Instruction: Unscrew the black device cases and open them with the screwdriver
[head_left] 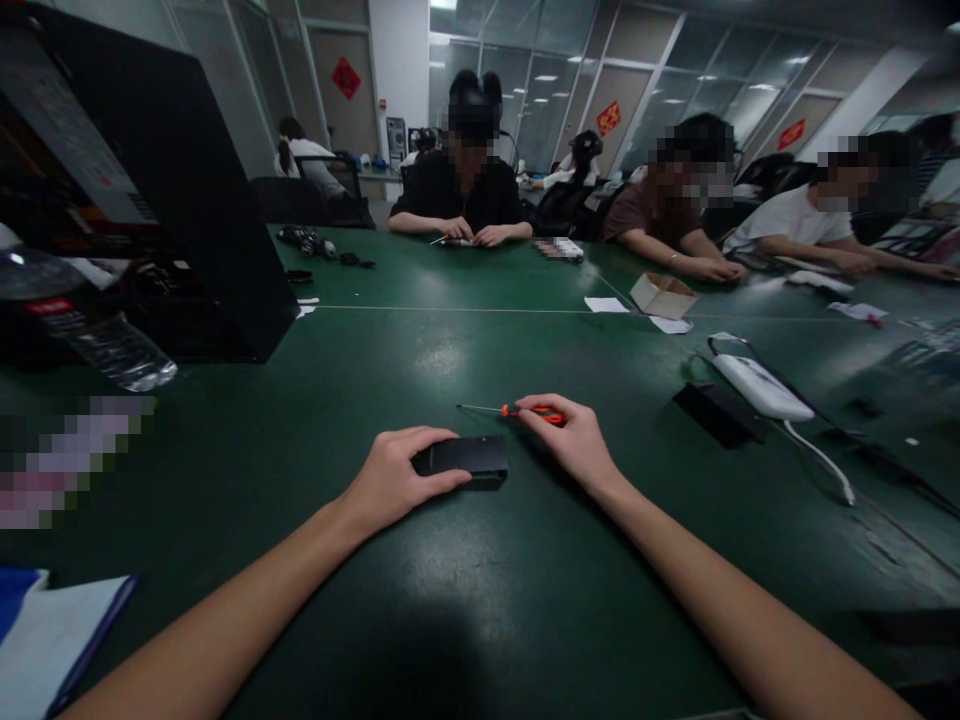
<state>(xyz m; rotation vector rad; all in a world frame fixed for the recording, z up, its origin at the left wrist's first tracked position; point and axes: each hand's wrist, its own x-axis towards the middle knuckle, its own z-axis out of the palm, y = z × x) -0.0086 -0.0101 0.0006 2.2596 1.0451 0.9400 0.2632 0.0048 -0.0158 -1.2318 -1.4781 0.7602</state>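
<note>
Matte black rectangular box (484,455), pale speck near its far edge, is on or just above the green tabletop (360,360); left hand (394,470) grips its left end between thumb and fingers. Right hand (574,440) pinches a thin-shafted screwdriver with orange-and-black handle (508,410), tip pointing left, beyond the box. Count: one held box, one screwdriver, one white power strip (759,387). Containers: one small open beige cardboard box (661,301), one clear plastic bottle with red label (84,325); contents of both unclear

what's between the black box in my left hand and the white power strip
In the head view: your right hand holding the screwdriver, then another black block.
</note>
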